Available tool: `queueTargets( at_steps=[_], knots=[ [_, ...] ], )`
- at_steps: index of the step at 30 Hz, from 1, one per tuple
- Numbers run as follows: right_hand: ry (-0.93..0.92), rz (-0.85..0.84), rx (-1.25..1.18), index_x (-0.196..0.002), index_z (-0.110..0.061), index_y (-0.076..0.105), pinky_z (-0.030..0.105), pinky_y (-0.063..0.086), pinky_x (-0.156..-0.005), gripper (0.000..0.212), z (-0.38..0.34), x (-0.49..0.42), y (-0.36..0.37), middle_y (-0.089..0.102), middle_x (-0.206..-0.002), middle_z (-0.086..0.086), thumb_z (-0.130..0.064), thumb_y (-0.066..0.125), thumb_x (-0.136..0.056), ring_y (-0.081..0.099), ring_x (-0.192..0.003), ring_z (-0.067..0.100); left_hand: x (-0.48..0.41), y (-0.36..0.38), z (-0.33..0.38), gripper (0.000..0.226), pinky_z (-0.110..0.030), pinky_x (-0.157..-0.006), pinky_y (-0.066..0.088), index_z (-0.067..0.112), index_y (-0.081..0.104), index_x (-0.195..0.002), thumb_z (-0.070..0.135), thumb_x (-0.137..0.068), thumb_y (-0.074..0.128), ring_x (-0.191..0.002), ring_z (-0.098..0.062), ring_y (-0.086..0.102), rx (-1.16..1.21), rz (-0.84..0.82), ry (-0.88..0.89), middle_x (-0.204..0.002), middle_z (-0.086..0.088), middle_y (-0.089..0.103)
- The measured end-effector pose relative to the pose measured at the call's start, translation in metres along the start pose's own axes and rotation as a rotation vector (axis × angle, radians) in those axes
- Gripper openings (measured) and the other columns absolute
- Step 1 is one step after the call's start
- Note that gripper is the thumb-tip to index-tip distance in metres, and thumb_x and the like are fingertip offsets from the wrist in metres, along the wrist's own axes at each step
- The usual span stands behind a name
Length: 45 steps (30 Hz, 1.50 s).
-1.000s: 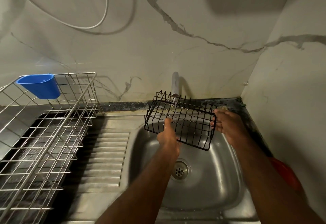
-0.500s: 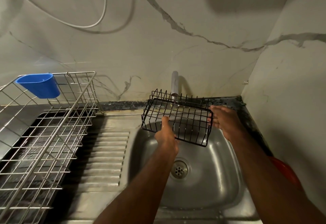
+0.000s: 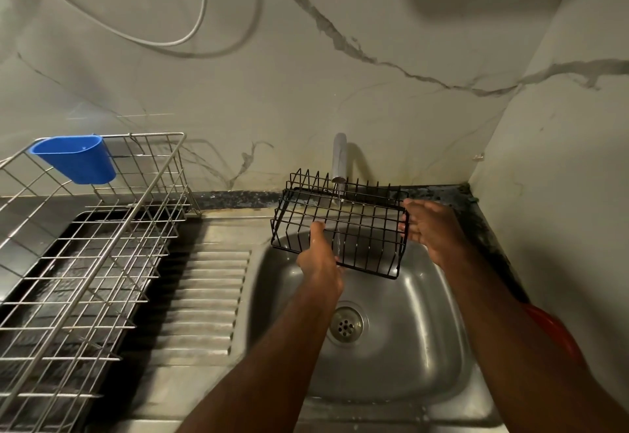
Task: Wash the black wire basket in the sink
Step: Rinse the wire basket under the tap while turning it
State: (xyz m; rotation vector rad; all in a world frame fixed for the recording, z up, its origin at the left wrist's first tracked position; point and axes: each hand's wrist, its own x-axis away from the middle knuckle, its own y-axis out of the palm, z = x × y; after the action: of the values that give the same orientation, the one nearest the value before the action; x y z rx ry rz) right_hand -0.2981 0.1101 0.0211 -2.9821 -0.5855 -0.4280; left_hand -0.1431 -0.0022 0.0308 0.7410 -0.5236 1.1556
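Head view. The black wire basket, a rectangular grid of thin dark wires with upright prongs along its far rim, is held tilted above the steel sink, under a thin stream from the tap. The left hand grips its near edge, thumb up against the wires; the right hand holds the right side, fingers curled round it.

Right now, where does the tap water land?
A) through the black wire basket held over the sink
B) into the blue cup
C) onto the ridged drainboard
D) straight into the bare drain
A: the stream from the tap runs through the black wire basket held by both hands over the sink.
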Motion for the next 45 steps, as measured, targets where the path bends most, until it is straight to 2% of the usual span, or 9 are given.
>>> queueTargets(
  at_steps=[3,6,9,16,19,28,34,40,45],
  knots=[
    [-0.017,0.001,0.003,-0.102,-0.015,0.069,0.033,0.056,-0.063,0.016,0.001,-0.001,0.002,0.071,-0.095,0.014,-0.027,0.066,-0.091,0.072,-0.074,0.024,-0.001,-0.001,0.001,0.074,-0.045,-0.095,0.053,0.004,0.041,-0.144,0.046,-0.089,0.067,-0.097,-0.025,0.057,0.002,0.008,0.013,-0.100,-0.012,0.055],
    [-0.025,-0.002,0.008,-0.101,-0.018,0.070,0.033,0.057,-0.066,0.015,0.002,-0.003,0.002,0.072,-0.094,0.012,-0.028,0.067,-0.090,0.073,-0.078,0.025,0.000,-0.001,0.002,0.073,-0.041,-0.086,0.052,0.005,0.042,-0.143,0.046,-0.089,0.067,-0.095,-0.024,0.055,0.011,0.014,0.019,-0.099,-0.011,0.056],
    [-0.023,0.003,0.004,-0.102,-0.019,0.071,0.034,0.057,-0.068,0.018,0.003,-0.008,0.003,0.073,-0.095,0.011,-0.030,0.068,-0.088,0.073,-0.077,0.024,0.001,0.000,0.002,0.075,-0.047,-0.099,0.052,0.005,0.039,-0.146,0.046,-0.089,0.067,-0.103,-0.028,0.057,0.003,0.012,0.010,-0.106,-0.013,0.055],
    [-0.020,0.000,0.005,-0.100,-0.019,0.071,0.035,0.057,-0.065,0.018,0.003,-0.010,0.003,0.071,-0.093,0.011,-0.032,0.069,-0.087,0.070,-0.077,0.026,0.002,0.001,0.005,0.075,-0.048,-0.103,0.050,0.004,0.039,-0.146,0.044,-0.089,0.067,-0.111,-0.031,0.056,0.018,0.009,-0.001,-0.123,-0.017,0.053],
    [-0.013,0.005,0.006,-0.105,-0.016,0.070,0.031,0.057,-0.065,0.022,0.003,-0.012,0.005,0.072,-0.099,0.010,-0.030,0.069,-0.088,0.073,-0.081,0.024,0.000,0.001,0.004,0.074,-0.048,-0.103,0.050,0.004,0.040,-0.146,0.044,-0.089,0.067,-0.109,-0.030,0.056,0.018,0.002,0.001,-0.119,-0.016,0.052],
    [-0.019,0.008,0.021,-0.100,-0.020,0.071,0.031,0.057,-0.064,0.017,0.002,-0.013,0.011,0.071,-0.103,0.013,-0.032,0.069,-0.088,0.072,-0.087,0.027,-0.005,-0.002,0.007,0.070,-0.048,-0.098,0.053,0.005,0.043,-0.141,0.046,-0.089,0.067,-0.109,-0.034,0.059,0.024,-0.008,0.012,-0.106,-0.014,0.055],
    [-0.020,0.006,0.039,-0.109,-0.016,0.068,0.034,0.059,-0.069,0.026,0.001,-0.015,0.010,0.071,-0.100,0.011,-0.033,0.066,-0.090,0.073,-0.083,0.024,-0.007,-0.001,0.006,0.077,-0.051,-0.101,0.051,0.007,0.039,-0.145,0.049,-0.087,0.068,-0.107,-0.034,0.058,0.025,-0.009,0.006,-0.109,-0.016,0.054],
    [-0.012,0.026,0.019,-0.105,-0.019,0.069,0.040,0.060,-0.076,0.021,0.001,-0.017,0.008,0.072,-0.096,0.012,-0.032,0.068,-0.088,0.072,-0.080,0.024,-0.004,0.003,0.006,0.077,-0.051,-0.102,0.050,0.004,0.040,-0.145,0.046,-0.088,0.068,-0.113,-0.036,0.058,0.019,-0.006,-0.006,-0.126,-0.021,0.054],
    [-0.020,0.027,0.019,-0.102,-0.020,0.070,0.043,0.060,-0.077,0.020,0.003,-0.017,0.004,0.071,-0.097,0.016,-0.033,0.068,-0.087,0.068,-0.080,0.026,0.000,0.003,0.004,0.081,-0.051,-0.104,0.049,0.006,0.037,-0.148,0.050,-0.087,0.068,-0.114,-0.036,0.056,0.013,-0.016,-0.015,-0.124,-0.019,0.053]
  ],
)
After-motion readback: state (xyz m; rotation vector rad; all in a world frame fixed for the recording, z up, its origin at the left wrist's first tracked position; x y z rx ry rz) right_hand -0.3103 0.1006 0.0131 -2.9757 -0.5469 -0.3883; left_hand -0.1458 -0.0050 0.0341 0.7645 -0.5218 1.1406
